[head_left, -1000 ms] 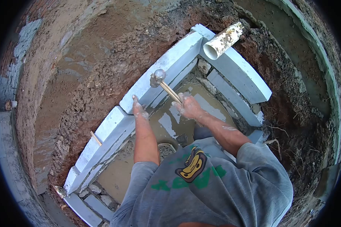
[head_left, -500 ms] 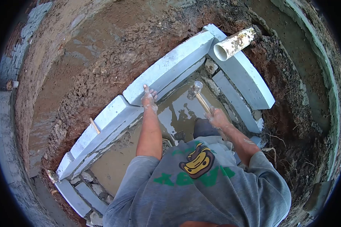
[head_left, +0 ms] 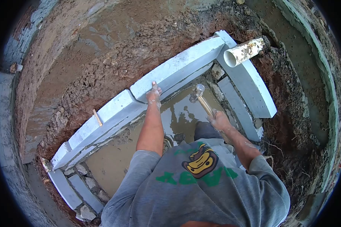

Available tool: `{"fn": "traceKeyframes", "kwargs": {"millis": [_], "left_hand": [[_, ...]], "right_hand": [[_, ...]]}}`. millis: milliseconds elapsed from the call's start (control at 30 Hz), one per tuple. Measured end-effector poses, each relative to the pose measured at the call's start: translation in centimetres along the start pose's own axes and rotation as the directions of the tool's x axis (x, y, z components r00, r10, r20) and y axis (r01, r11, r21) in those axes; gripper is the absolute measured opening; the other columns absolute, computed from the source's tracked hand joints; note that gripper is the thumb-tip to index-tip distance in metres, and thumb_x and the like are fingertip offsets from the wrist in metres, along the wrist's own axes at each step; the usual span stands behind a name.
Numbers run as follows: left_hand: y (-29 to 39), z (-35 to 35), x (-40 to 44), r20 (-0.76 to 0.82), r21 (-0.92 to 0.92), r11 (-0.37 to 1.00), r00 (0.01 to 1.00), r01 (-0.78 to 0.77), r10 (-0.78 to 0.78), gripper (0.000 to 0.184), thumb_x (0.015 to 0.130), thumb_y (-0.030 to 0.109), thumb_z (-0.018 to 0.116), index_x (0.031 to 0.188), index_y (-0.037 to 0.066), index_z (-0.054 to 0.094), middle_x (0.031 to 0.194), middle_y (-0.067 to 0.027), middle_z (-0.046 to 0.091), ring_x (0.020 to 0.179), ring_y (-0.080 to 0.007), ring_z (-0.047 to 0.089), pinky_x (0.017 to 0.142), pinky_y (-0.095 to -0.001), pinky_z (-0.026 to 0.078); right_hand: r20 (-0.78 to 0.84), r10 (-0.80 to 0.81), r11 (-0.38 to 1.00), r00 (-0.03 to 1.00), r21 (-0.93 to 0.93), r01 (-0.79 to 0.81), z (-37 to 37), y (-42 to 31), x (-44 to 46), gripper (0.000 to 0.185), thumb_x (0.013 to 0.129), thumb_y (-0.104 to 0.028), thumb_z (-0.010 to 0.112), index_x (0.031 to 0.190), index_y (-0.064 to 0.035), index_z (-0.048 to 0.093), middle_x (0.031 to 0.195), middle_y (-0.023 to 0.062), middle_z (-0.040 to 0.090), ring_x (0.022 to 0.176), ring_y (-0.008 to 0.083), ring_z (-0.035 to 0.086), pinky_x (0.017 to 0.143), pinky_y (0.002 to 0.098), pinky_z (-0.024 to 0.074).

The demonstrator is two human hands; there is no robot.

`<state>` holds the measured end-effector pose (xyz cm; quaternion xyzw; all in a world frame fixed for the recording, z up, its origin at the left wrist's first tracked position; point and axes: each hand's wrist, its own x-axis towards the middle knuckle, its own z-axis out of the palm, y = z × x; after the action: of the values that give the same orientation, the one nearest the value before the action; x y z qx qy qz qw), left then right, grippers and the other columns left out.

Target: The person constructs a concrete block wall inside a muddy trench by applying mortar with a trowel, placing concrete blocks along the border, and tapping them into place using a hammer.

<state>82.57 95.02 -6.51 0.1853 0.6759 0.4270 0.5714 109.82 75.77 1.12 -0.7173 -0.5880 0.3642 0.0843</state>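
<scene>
Left hand [head_left: 154, 96] on the block [head_left: 180, 67], right hand [head_left: 219, 120] clenched round the hammer [head_left: 205, 105].
Block lies at the left hand, the nearer one, its long axis running up-right; whether that hand grips, I cannot tell. Hammer, right of it, slants head up-left, apart from the block.

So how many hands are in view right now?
2. The left hand is on the near edge of a pale block; the right hand holds a hammer by its handle. Both show, and I see no others.
</scene>
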Motion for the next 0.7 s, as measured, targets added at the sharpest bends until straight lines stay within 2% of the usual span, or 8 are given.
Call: {"fn": "traceKeyframes", "kwargs": {"millis": [33,67,267,333,400,433,533,700], "left_hand": [[-0.4,-0.2,0.1,0.014,0.017,1.000,1.000,0.013,-0.013,0.057,0.083,0.049,0.063,0.095,-0.006,0.058,0.083,-0.0095,0.062,0.072,-0.0198,0.061,0.071,-0.0325,0.051],[-0.7,0.0,0.2,0.017,0.043,0.999,1.000,0.023,-0.024,0.064,0.086,0.055,0.054,0.104,-0.007,0.058,0.100,-0.0139,0.061,0.097,-0.0245,0.059,0.090,-0.0451,0.045],[-1.5,-1.1,-2.1,0.082,0.114,0.993,0.996,0.029,-0.039,0.074,0.079,0.065,0.054,0.119,0.003,0.051,0.112,-0.0090,0.057,0.115,-0.0266,0.050,0.093,-0.0641,0.026],[-3.7,-2.8,-0.9,0.099,0.170,0.985,0.994,0.026,-0.043,0.074,0.079,0.065,0.055,0.126,0.008,0.047,0.120,-0.0085,0.055,0.116,-0.0246,0.050,0.089,-0.0555,0.033],[-3.9,-4.8,-2.6,0.099,0.276,0.961,0.994,0.006,-0.035,0.070,0.079,0.064,0.055,0.123,0.011,0.051,0.115,-0.0066,0.058,0.111,-0.0227,0.053,0.079,-0.0479,0.039],[-3.9,-5.6,-4.0,0.074,0.174,0.982,0.995,-0.078,0.066,0.059,0.077,0.054,0.067,0.100,0.000,0.063,0.085,-0.0053,0.061,0.079,-0.0151,0.059,0.068,-0.0316,0.050],[-7.5,-10.6,-4.0,0.137,0.251,0.968,0.990,-0.007,-0.028,0.057,0.076,0.050,0.070,0.099,-0.002,0.063,0.088,-0.0091,0.062,0.082,-0.0154,0.060,0.071,-0.0292,0.052],[-10.3,-18.0,-4.2,-0.074,0.117,0.993,0.997,0.005,0.003,0.056,0.078,0.047,0.069,0.094,-0.005,0.062,0.084,-0.0094,0.064,0.075,-0.0136,0.061,0.062,-0.0265,0.051]], "right_hand": [[0.016,0.022,1.000,1.000,0.007,-0.022,0.2,0.0,-0.1,0.034,0.080,-0.028,0.057,0.098,0.0000,0.058,0.085,0.0253,0.061,0.084,0.0428,0.059,0.076,0.0487,0.0467],[0.028,0.040,0.999,0.999,0.014,-0.040,0.3,0.0,-0.2,0.033,0.080,-0.028,0.057,0.098,-0.0002,0.058,0.085,0.0252,0.061,0.084,0.0429,0.059,0.076,0.0487,0.0466],[0.006,-0.047,0.999,0.999,-0.012,0.047,-0.1,-0.1,-0.7,0.033,0.079,-0.028,0.060,0.098,-0.0005,0.058,0.084,0.0256,0.061,0.083,0.0435,0.059,0.076,0.0477,0.0468],[0.022,-0.052,0.998,0.998,-0.038,0.053,-0.5,-0.1,-1.1,0.033,0.079,-0.027,0.061,0.097,-0.0003,0.058,0.083,0.0259,0.061,0.083,0.0435,0.058,0.076,0.0474,0.0467],[-0.020,-0.147,0.989,0.989,-0.017,0.146,-1.7,-0.4,-0.2,0.032,0.078,-0.027,0.062,0.096,0.0000,0.058,0.080,0.0254,0.061,0.080,0.0433,0.059,0.073,0.0471,0.0470],[-0.045,-0.213,0.977,0.976,0.023,0.214,-2.3,-0.5,0.3,0.032,0.079,-0.027,0.063,0.094,0.0001,0.058,0.078,0.0248,0.061,0.077,0.0432,0.059,0.070,0.0469,0.0474],[-0.040,-0.363,0.931,0.931,-0.061,0.361,-6.4,-4.0,2.3,0.030,0.081,-0.028,0.062,0.090,-0.0003,0.056,0.072,0.0230,0.061,0.068,0.0431,0.059,0.062,0.0471,0.0473],[-0.096,-0.755,0.646,0.649,-0.277,0.711,-16.9,-15.7,7.8,0.026,0.084,-0.027,0.061,0.092,-0.0039,0.051,0.065,0.0200,0.059,0.062,0.0410,0.058,0.056,0.0478,0.0450]]}}
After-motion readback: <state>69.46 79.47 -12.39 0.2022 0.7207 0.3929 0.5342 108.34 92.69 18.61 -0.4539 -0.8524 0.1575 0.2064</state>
